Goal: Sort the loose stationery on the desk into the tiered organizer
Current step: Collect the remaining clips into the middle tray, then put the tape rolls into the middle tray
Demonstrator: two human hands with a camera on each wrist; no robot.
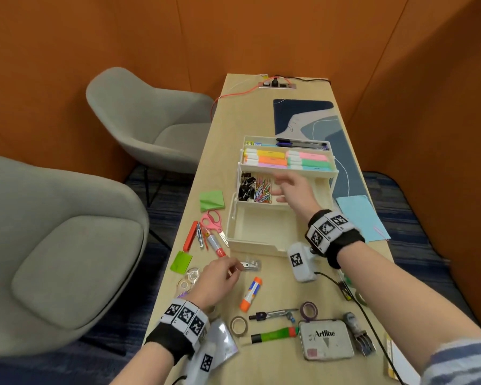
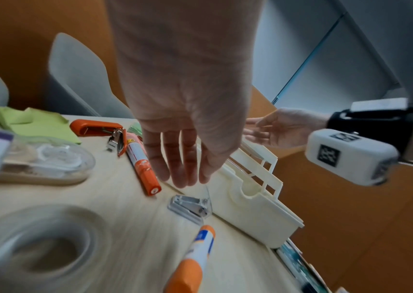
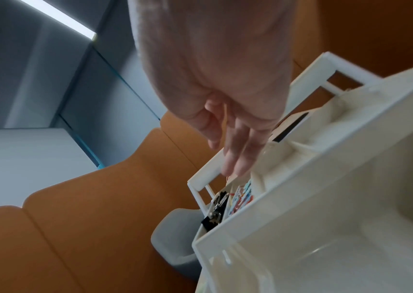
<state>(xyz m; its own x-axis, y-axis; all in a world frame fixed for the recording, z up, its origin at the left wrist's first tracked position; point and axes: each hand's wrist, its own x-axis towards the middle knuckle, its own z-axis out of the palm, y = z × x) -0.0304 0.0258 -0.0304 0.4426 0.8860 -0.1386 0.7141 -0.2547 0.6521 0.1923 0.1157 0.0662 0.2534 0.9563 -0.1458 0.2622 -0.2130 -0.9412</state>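
The cream tiered organizer point(image 1: 261, 237) point(image 2: 250, 200) point(image 3: 325, 178) stands mid-desk with its tiers stepped open. Pens and highlighters fill the upper tiers, and binder clips point(image 1: 245, 187) and coloured paper clips point(image 1: 263, 190) lie in the middle one. My right hand point(image 1: 289, 187) point(image 3: 235, 158) hovers over that middle tier with its fingers loosely extended and holds nothing I can make out. My left hand point(image 1: 220, 273) point(image 2: 183, 174) hangs with straight fingers just above a small silver staple remover point(image 1: 250, 265) point(image 2: 190, 206) in front of the organizer.
Loose items lie around the left hand: an orange glue stick point(image 1: 251, 293), red marker point(image 1: 215, 244), pink scissors point(image 1: 213, 222), orange stapler point(image 1: 190, 236), green sticky notes point(image 1: 211, 200) and tape rolls point(image 1: 238, 325). An Artline tin point(image 1: 326, 340) sits near the front edge. Grey chairs point(image 1: 67, 245) stand on the left.
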